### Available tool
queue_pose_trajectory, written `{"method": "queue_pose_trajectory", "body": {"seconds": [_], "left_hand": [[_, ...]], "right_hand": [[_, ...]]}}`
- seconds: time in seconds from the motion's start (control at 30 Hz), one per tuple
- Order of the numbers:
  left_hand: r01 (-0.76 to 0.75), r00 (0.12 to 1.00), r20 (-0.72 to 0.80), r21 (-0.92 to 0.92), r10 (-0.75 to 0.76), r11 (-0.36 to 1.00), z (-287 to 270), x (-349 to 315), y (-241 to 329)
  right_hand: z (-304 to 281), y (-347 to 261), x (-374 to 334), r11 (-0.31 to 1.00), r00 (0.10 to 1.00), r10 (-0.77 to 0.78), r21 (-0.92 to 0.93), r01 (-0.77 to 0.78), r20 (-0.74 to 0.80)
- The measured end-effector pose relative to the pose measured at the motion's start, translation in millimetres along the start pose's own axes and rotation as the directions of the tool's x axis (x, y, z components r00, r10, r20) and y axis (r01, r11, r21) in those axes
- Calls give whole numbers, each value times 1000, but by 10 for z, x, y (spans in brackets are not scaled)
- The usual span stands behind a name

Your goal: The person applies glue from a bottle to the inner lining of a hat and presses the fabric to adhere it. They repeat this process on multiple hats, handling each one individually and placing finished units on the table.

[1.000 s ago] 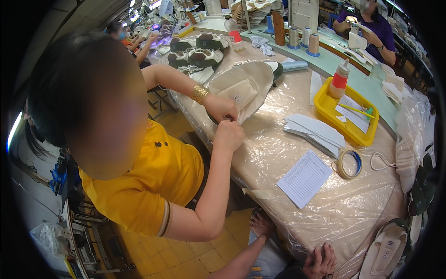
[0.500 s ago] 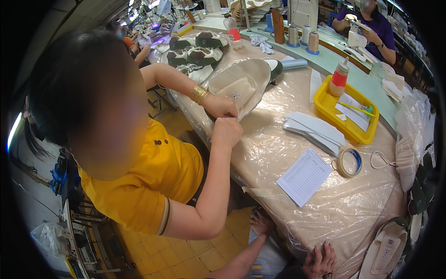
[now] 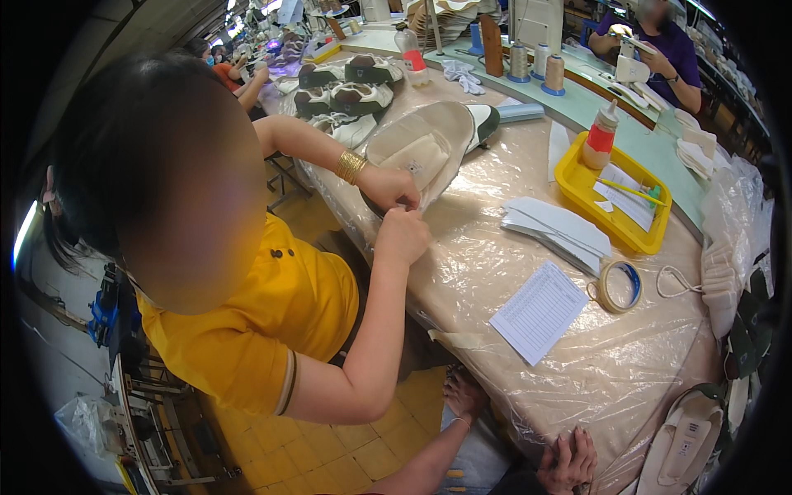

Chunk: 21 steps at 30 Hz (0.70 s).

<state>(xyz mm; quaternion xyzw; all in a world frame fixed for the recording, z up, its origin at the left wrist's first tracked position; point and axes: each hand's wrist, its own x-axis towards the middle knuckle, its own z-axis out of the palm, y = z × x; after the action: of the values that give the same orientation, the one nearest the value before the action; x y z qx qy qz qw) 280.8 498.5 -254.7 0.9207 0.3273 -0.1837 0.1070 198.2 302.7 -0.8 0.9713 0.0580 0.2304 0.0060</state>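
My right hand rests on the plastic-covered table at its near edge, fingers apart and loosely bent, with nothing in them. Lower and to the left, my left hand hangs beside the table edge, over my leg; its fingers look loose and hold nothing visible. A co-worker in a yellow shirt stands at my left. Both of that person's hands pinch the edge of a beige-lined shoe piece; what is between the fingertips is too small to tell. A sheet of printed paper lies beyond my right hand.
Stacked white cards, a tape roll and a yellow tray with a glue bottle lie to the right. Shoes are piled at the back. More shoe parts sit at the right edge. Another person sews at the far right.
The co-worker's hands shift slightly along the shoe piece's edge, and the piece tilts a little. My two hands stay where they were.
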Motion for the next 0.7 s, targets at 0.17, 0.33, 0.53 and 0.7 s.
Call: {"method": "queue_pose_trajectory", "body": {"seconds": [0.17,0.33,0.53,0.7], "left_hand": [[-30,999,36,-55,32,998,-41,2,16],[-157,986,67,87,152,984,168,-6,47],[-428,904,147,325,402,843,442,-58,9],[-591,802,153,341,577,731,349,-41,42]], "right_hand": [[105,37,-87,997,1000,-5,75,6,-14],[162,60,-144,994,1000,-16,105,16,-5],[36,64,-86,977,998,46,208,-54,43],[-148,50,-32,857,975,215,467,-217,58]]}}
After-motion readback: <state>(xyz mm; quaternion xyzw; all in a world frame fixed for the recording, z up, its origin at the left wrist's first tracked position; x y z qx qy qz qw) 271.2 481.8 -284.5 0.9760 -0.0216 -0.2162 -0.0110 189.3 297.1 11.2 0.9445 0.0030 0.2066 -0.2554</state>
